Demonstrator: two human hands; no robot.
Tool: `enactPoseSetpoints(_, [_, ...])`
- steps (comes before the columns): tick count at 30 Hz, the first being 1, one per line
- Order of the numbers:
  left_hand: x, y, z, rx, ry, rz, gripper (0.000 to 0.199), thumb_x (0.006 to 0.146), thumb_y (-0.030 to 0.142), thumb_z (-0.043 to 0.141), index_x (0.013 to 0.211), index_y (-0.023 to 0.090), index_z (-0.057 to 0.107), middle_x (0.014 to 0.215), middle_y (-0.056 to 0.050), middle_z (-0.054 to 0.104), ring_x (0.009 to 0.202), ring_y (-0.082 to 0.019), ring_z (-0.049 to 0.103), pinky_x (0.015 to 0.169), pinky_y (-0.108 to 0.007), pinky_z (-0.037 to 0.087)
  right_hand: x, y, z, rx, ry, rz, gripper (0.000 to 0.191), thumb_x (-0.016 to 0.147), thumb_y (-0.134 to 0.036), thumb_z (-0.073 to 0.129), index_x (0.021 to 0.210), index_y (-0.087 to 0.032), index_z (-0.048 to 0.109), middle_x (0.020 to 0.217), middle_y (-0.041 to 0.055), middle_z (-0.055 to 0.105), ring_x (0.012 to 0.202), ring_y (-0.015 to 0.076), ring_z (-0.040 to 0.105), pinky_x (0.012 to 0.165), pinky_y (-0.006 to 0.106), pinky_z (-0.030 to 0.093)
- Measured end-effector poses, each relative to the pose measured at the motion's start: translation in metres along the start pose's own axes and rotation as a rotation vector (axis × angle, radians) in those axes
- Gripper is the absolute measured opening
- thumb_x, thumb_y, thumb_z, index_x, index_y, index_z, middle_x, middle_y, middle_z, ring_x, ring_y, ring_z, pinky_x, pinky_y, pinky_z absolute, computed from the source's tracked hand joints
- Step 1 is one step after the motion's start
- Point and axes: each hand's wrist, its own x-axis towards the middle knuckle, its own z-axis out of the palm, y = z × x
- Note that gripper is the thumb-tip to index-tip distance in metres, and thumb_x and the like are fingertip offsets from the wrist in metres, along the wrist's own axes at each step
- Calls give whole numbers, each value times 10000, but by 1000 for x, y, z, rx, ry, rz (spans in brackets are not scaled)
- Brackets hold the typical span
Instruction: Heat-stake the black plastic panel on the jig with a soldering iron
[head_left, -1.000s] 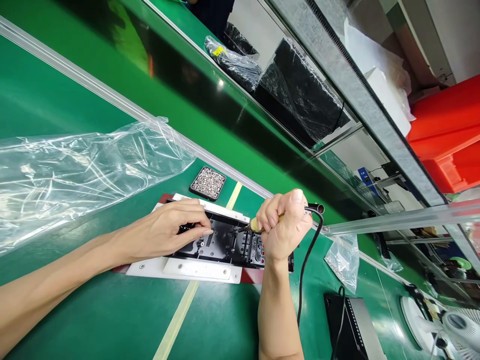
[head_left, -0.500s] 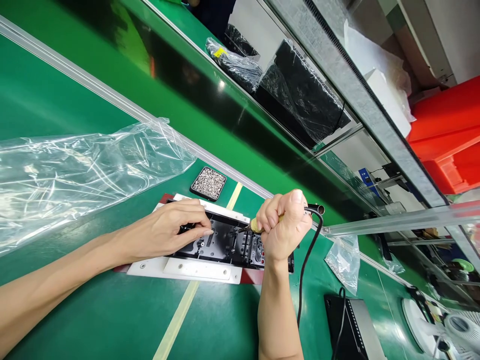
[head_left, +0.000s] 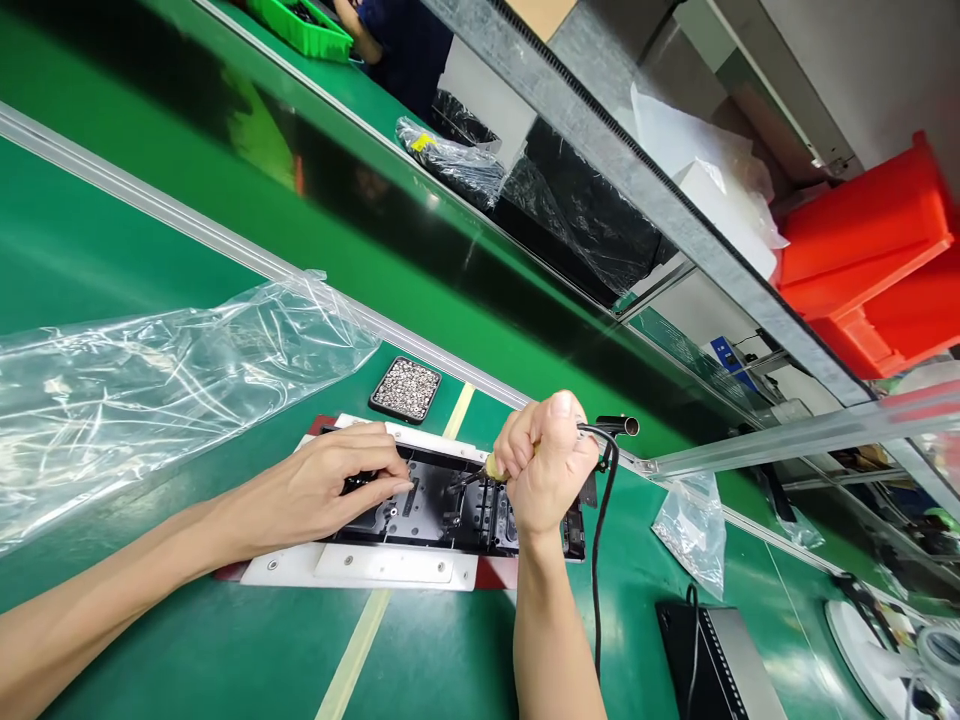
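My right hand (head_left: 546, 462) is wrapped round the yellow handle of a soldering iron (head_left: 493, 468), a black cord (head_left: 606, 520) trailing from its top end. The iron's dark tip points down and left into a long black plastic housing (head_left: 431, 500). That housing lies in a white fixture (head_left: 386, 565) on the bench. Over the left part of the housing is my left hand (head_left: 341, 480), thumb and forefinger close together; whatever is between them is too small to make out. Beyond the fixture sits a small black tray (head_left: 406, 389) full of tiny metal pieces.
A large clear plastic bag (head_left: 165, 390) spreads over the bench at left. To the right lie a small clear bag (head_left: 694, 530), a black-and-grey device (head_left: 720, 655) and a white fan (head_left: 877, 640). Red bins (head_left: 870, 260) stand on the upper shelf. Another person (head_left: 401, 50) is across the partition.
The view has shifted, so the bench items sit a little lower in the picture. Both hands keep nearly the same place over the housing, the iron still in my right hand.
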Motion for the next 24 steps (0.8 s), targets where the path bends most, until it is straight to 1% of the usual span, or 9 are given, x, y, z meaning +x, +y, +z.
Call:
enactPoseSetpoints(5, [-2, -3, 0, 16, -9, -9, 376, 1270, 439, 613, 1024, 255, 829, 981, -9, 789, 893, -186, 703, 834, -337, 512, -1, 3, -1, 10, -9, 35, 724, 1063, -692, 847, 705, -281, 371, 497, -120, 354, 376, 77, 316, 324, 189, 339])
enactPoseSetpoints(9, [-6, -9, 1, 23, -22, -27, 368, 1270, 458, 620, 1056, 255, 841, 1015, -18, 806, 931, -199, 710, 862, -343, 523, 0, 4, -1, 2, -27, 24, 736, 1069, -735, 822, 709, -286, 362, 501, -120, 349, 371, 78, 313, 325, 196, 351])
enactPoseSetpoints(12, [-6, -9, -1, 26, -26, -23, 360, 1269, 456, 625, 1068, 256, 846, 1030, -17, 812, 944, -197, 716, 866, -334, 530, 1, 4, 0, -1, -40, 16, 746, 1072, -778, 795, 709, -285, 368, 502, -118, 357, 370, 76, 323, 343, 204, 373])
enactPoseSetpoints(17, [-4, -5, -5, 47, -35, -9, 360, 1266, 443, 631, 1056, 243, 845, 1010, -19, 811, 924, -193, 714, 880, -337, 532, 1, 4, 1, 22, -48, 27, 753, 1054, -792, 811, 705, -284, 378, 502, -111, 374, 376, 71, 334, 342, 199, 325])
enactPoseSetpoints(20, [-3, -5, -6, 52, -44, -8, 333, 1266, 434, 640, 1075, 251, 841, 1029, -7, 812, 939, -185, 715, 914, -336, 526, 0, 4, 1, 10, -47, 38, 751, 1054, -808, 799, 715, -285, 380, 509, -110, 376, 387, 69, 341, 354, 198, 337])
enactPoseSetpoints(24, [-4, -8, -7, 70, -72, 1, 284, 1261, 397, 649, 1107, 267, 848, 1080, 5, 826, 980, -180, 723, 940, -328, 516, 0, 5, 0, 20, -36, 55, 723, 1049, -775, 823, 736, -288, 390, 511, -114, 374, 387, 70, 341, 345, 198, 325])
